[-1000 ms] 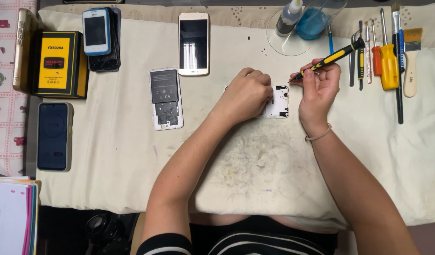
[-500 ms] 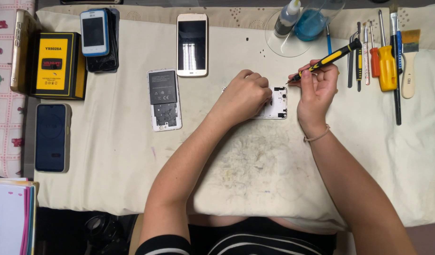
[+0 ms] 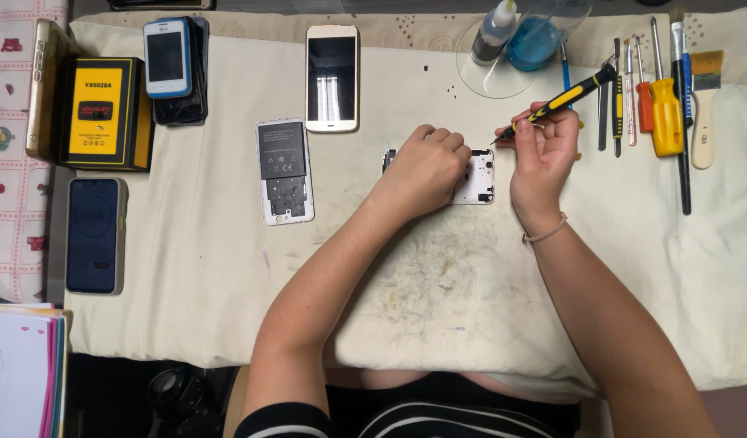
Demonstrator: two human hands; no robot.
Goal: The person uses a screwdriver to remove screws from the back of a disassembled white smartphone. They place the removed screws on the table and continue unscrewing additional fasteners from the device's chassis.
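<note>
Cream cloth covers the surface [image 3: 187,268], worn and smudged grey in the middle where the person works. The left hand [image 3: 426,166] is curled into a loose fist, pressing down on a small white phone frame [image 3: 477,177] that lies flat at the centre of the cloth; most of the frame is hidden under the knuckles, with only its right end showing. The right hand [image 3: 544,146] is closed around a slim black-and-yellow screwdriver [image 3: 562,99], held like a pen, its tip slanting down and left toward the frame's upper right corner. Whether the tip touches the frame or hovers just above it cannot be told.

Judging from this, the step in hand looks like work on a small screw or clip at that corner, with the left hand steadying the part. The next move would call for a fine, steady seating of the tip while the frame is kept from sliding.

To the left lies an opened phone back [image 3: 284,170] with its dark battery exposed, and above it a gold-edged phone [image 3: 332,77] face up. Farther left sit a stack of small phones [image 3: 172,69], a yellow-and-black box [image 3: 102,109] and a dark phone [image 3: 94,235]. At the right edge a row of tools [image 3: 661,105] lies parallel, with a brush [image 3: 704,105] beside them. A glue bottle [image 3: 495,32] stands by a blue-tinted glass dish [image 3: 536,40].
</note>
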